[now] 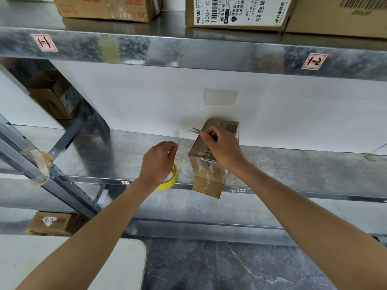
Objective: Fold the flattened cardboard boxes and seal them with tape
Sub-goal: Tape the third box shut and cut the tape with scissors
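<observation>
On the middle shelf (293,170) of a galvanised metal rack, against the front edge, sits the small cardboard box (206,174). It is folded up, patched with old tape and labels, and its near end hangs over that edge. Bigger cartons line the shelf above, among them one with a printed shipping label (236,11). Another carton (54,95) stands at the left end of the rack behind a diagonal brace. A white table corner (62,258) fills the lower left of the view.

The right hand (222,147) is over the top of the box, fingers curled round the handles of a pair of scissors (195,130). The blades are parted and point left, past the box's left side.

The left hand (158,162) is just left of the box, thumb and fingertips pinching a clear tape strip (178,138) that stands upright near the blade tips. Under this hand, at the shelf's front edge, lies the yellow tape roll (170,182), partly hidden by the wrist.
</observation>
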